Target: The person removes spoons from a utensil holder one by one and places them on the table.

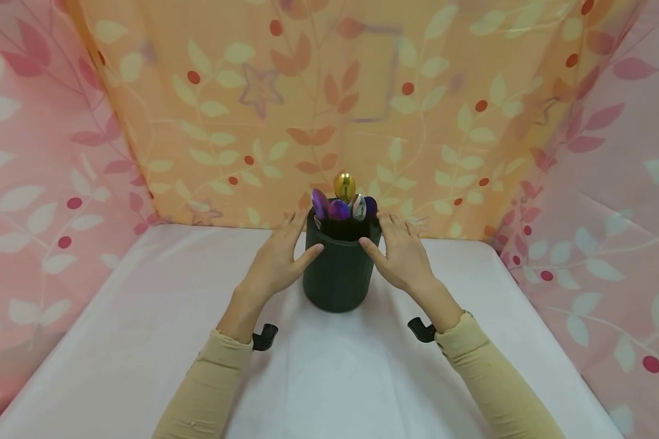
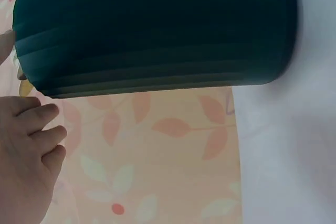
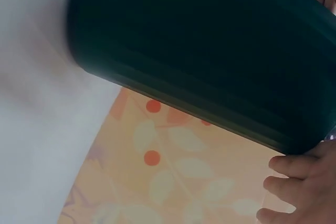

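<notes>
Container (image 1: pixel 337 277) is standing between the straight, wide-parted fingers of left hand (image 1: pixel 276 257) and right hand (image 1: pixel 404 255), apparently for balanced steadying, spoons (image 1: pixel 338 210) leaning inside.

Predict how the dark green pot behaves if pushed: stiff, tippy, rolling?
The pot is probably stiff: it shows no dents. Pushed near the top, it may tip, standing taller than wide with spoons poking out. Once over, being round, it could roll.
</notes>
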The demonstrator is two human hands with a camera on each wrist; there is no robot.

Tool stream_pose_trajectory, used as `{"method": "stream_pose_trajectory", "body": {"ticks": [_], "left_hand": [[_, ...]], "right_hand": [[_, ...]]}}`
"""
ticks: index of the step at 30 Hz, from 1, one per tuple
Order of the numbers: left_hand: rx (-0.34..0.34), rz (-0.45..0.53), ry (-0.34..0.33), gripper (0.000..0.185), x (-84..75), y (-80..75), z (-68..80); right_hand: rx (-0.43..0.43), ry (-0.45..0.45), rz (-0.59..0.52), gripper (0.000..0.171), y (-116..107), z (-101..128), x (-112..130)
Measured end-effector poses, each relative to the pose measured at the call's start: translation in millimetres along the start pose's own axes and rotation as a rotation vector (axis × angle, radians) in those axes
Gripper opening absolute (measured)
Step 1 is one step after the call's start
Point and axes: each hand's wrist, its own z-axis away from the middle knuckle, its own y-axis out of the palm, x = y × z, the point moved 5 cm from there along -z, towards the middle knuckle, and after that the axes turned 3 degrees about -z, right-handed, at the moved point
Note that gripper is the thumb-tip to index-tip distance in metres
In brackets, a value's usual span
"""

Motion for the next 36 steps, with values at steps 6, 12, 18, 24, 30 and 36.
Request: {"method": "stream_pose_trajectory", "body": {"ticks": [6, 12, 18, 24, 30, 36], "left_hand": [[-0.245, 0.137, 0.051, 0.064, -4.2, -9.4, -0.8], [-0.413, 0.338, 0.066, 0.048, -14.9, -14.3, -11.3], [-0.422, 0.426, -0.061, 0.04, -18.4, -12.7, -17.1], [-0.412, 0.413, -0.123, 0.032, -21.5, -11.8, -20.6], [-0.421, 0.399, -0.156, 0.028, -26.5, -12.1, -21.9], [-0.439, 0.412, -0.203, 0.023, -27.5, -10.2, -23.2]], "right_hand": [[0.086, 0.034, 0.0, 0.096, -4, -6, -2], [0.171, 0.058, -0.002, 0.101, -8, -13, 0], [0.221, 0.072, 0.003, 0.104, -6, -16, 5], [0.229, 0.089, -0.018, 0.103, -4, -14, 6], [0.225, 0.098, -0.024, 0.104, -3, -12, 5], [0.227, 0.103, -0.01, 0.105, -3, -14, 4]]}}
